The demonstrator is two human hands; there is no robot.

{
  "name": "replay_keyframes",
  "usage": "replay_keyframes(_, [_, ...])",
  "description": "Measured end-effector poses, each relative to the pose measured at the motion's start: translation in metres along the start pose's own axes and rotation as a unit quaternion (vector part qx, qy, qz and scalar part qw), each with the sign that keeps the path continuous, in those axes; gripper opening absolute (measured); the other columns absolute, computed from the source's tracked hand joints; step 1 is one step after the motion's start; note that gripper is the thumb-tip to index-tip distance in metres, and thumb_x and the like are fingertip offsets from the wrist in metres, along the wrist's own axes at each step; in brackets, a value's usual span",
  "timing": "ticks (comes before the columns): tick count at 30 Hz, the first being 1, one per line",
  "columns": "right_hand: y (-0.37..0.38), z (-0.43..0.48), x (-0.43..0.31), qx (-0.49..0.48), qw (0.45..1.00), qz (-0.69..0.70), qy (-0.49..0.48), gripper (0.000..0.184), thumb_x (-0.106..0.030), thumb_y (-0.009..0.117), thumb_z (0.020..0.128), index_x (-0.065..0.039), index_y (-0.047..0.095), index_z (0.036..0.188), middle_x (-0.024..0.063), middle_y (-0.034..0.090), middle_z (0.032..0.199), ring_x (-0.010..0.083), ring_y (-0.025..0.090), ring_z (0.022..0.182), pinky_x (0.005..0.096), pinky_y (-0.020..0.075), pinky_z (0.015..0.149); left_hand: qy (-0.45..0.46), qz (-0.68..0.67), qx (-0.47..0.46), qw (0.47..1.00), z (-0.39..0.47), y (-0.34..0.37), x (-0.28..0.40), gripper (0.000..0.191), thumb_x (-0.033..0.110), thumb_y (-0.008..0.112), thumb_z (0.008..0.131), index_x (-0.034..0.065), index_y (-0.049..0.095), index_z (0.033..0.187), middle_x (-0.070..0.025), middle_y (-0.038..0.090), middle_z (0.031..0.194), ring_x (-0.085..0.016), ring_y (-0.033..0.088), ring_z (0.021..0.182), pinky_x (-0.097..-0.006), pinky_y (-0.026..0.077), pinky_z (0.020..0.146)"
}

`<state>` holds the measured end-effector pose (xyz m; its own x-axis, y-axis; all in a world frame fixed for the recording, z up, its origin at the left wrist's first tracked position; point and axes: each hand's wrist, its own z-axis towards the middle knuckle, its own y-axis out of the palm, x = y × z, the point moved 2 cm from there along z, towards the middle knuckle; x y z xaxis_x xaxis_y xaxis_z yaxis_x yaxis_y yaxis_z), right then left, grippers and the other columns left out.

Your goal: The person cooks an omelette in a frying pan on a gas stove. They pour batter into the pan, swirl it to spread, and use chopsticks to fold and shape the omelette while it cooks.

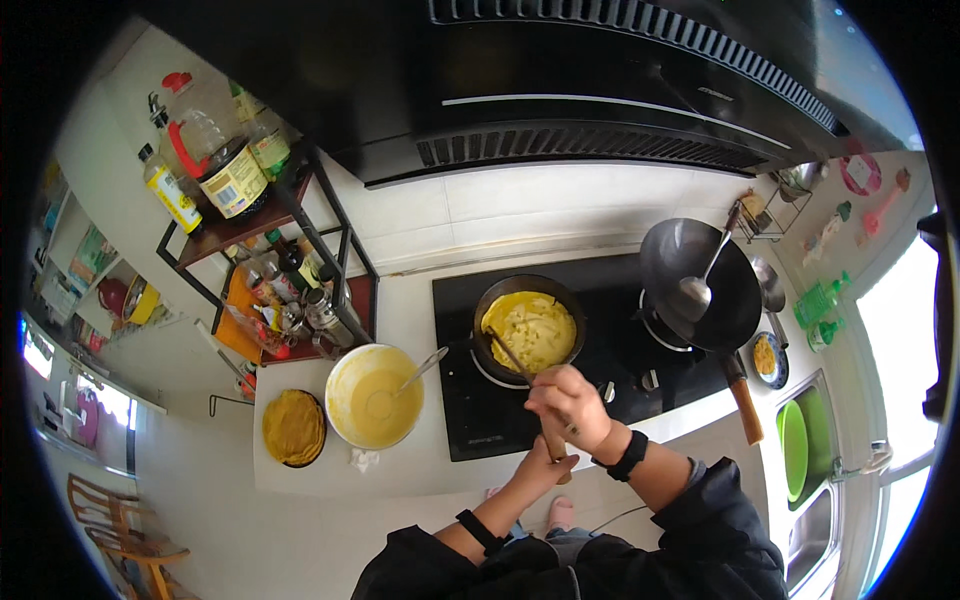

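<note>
A dark frying pan (581,322) sits on the left burner of the black cooktop. In it lies a yellow pancake (532,334) with an uneven, lumpy top. My left hand (536,469) grips the pan's wooden handle (553,439), near its end. Just above it, my right hand (571,405) is closed around a thin dark utensil (508,349). The tip of that utensil touches the pancake's left side; its exact kind is hard to tell. Left of the cooktop, a white bowl (341,367) holds pale yellow batter (367,409) and a metal ladle (422,369).
A stack of pancakes (294,427) lies on a round plate by the bowl. On the right burner rests a wok (667,262) with a metal ladle (695,294) inside. A bottle rack (244,240) stands at left, a range hood (555,75) overhangs, and a sink (814,532) is at right.
</note>
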<state>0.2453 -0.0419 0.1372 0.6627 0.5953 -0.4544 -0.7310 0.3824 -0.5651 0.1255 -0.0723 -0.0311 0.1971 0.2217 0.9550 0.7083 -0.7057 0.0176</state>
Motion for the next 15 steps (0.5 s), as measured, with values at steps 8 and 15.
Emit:
replay_keyframes(8, [-0.023,-0.025,0.061,0.299,0.880,0.226,0.293,0.015,-0.015,0.059,0.103,-0.002,0.061,0.095,0.0063,0.061,0.096,0.0162,0.062,0.087,0.0340,0.0576,0.083,-0.057,0.034,0.009,0.998,-0.016,-0.002,0.040,0.052,0.031,0.075,0.091,-0.0026,0.044,0.115,-0.0118,0.062,0.093,-0.019,0.064,0.081,-0.0326,0.053,0.069])
replay_keyframes(15, [-0.031,-0.015,0.035,0.254,0.903,0.240,0.249,0.013,-0.012,0.059,0.102,-0.002,0.063,0.094,0.0089,0.062,0.099,0.0189,0.062,0.090,0.0348,0.0557,0.082,-0.045,0.048,0.015,0.998,-0.014,-0.002,0.034,0.061,0.038,0.077,0.088,-0.0036,0.043,0.118,-0.0171,0.066,0.092,-0.026,0.068,0.079,-0.0361,0.054,0.068])
